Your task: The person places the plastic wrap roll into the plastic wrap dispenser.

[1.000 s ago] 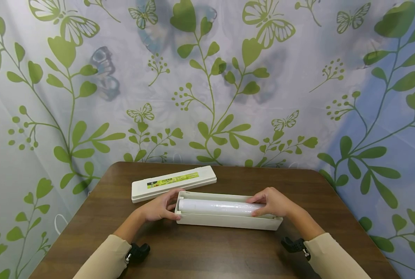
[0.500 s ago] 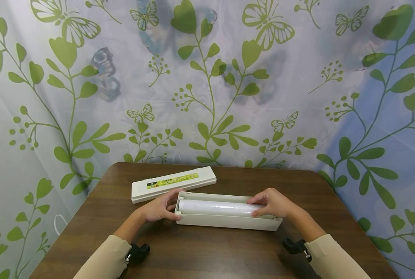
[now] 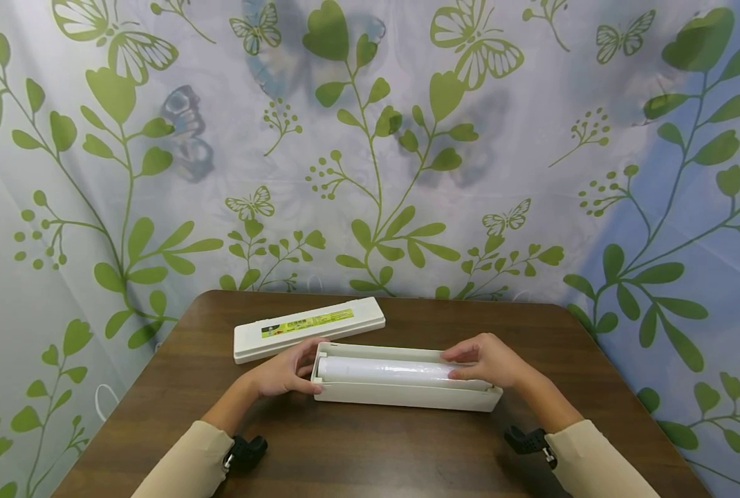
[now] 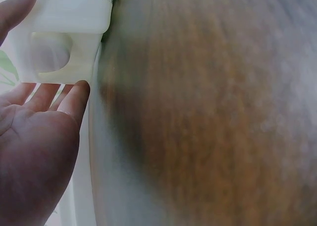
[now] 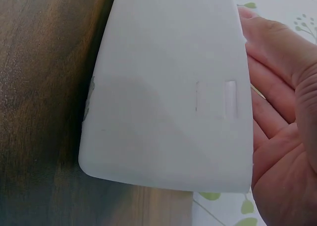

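Observation:
A long white box sits lidless on the table, its long side toward me. Inside it lies a white, glossy roll of plastic wrap. My left hand grips the box's left end, thumb at the front corner and fingers behind; in the left wrist view those fingers support the end wall, where the roll's end shows through a round opening. At the right end, my right hand reaches over the rim, thumb and fingers loosely spread above the roll. The right wrist view has the box wall hiding its fingertips.
Behind the box, toward the back left, lies a white lid with a yellow-green label. Both rest on a brown wooden table. A leaf-and-butterfly patterned curtain hangs past the table's far edge. Each wrist wears a black strap.
My right thumb has risen slightly from the front side of the roll, and the right hand has lifted a little. The left hand, box and lid stay in place.

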Tool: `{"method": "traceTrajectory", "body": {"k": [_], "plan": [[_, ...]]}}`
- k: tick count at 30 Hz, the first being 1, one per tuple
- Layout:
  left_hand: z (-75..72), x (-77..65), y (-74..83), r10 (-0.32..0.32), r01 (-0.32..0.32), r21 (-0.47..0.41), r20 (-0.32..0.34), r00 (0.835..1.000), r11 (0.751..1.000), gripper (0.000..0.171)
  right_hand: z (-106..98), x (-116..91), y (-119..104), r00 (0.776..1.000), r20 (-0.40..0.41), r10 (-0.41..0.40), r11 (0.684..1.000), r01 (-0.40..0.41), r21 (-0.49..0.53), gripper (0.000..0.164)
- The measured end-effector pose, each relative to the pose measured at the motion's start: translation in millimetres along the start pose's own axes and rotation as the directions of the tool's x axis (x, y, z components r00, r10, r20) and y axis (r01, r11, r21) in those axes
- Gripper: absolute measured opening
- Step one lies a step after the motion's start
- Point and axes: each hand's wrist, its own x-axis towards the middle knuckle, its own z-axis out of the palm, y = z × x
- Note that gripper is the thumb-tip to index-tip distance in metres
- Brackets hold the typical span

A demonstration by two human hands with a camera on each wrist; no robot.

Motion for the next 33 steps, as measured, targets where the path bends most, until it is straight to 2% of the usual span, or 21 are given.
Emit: {"method": "traceTrajectory", "body": {"k": [6, 16, 22, 29, 33], "plan": [[-1.1, -0.1, -0.2, 0.001, -0.001, 0.001, 0.003, 1.000, 1.000, 0.094, -2, -4, -4, 1.000, -0.027, 0.003, 1.000, -0.003, 0.016, 0.041], [-0.9, 0.3, 0.1, 0.004, -0.004, 0.005, 0.008, 1.000, 1.000, 0.096, -7, -14, -4, 0.991, -0.134, -0.004, 0.998, 0.013, 0.064, 0.040], [-0.9, -0.1, 0.3, 0.002, -0.002, 0.010, 0.006, 1.000, 1.000, 0.096, -9, -21, -2, 0.981, -0.193, -0.021, 0.997, 0.035, 0.074, 0.032], [-1.3, 0.5, -1.4, -0.008, 0.008, 0.015, 0.008, 1.000, 1.000, 0.094, -14, -29, 4, 0.970, -0.244, -0.008, 0.998, 0.024, 0.064, 0.033], [-1.3, 0.6, -1.3, -0.010, 0.010, 0.011, 0.008, 1.000, 1.000, 0.095, -16, -32, 9, 0.959, -0.283, -0.025, 0.997, 0.045, 0.063, 0.032]]}}
